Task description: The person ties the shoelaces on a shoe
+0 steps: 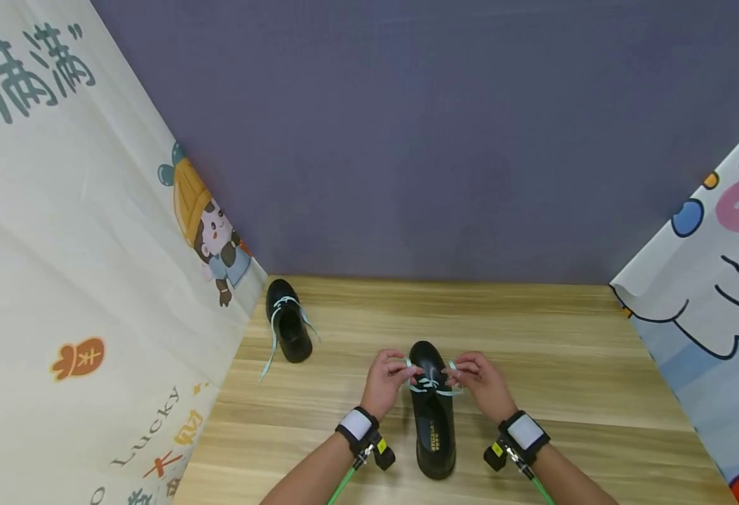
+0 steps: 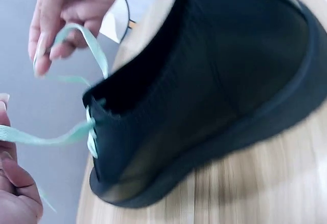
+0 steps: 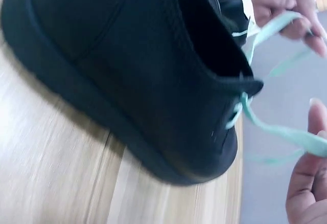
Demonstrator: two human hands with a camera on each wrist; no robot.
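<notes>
A black shoe [image 1: 435, 449] stands upright on the wood-grain surface, toe pointing away, with mint-green laces [image 1: 428, 384] crossing its front. On its left side my left hand [image 1: 386, 381] pinches one lace between thumb and fingers. My right hand [image 1: 479, 384] pinches the other lace on the right side. Both laces run from the shoe's eyelets up to the hands. In the left wrist view a loop of the lace [image 2: 92, 42] rises to the right hand [image 2: 76, 6]. The right wrist view shows a lace [image 3: 278, 132] stretched to the right hand [image 3: 311, 178].
A second black shoe [image 1: 295, 344], its laces hanging loose, stands at the left by the printed white cloth [image 1: 123, 231]. Behind rises a grey-blue panel [image 1: 407, 140]. Another printed cloth [image 1: 710, 294] borders the wooden surface [image 1: 565, 351] on the right.
</notes>
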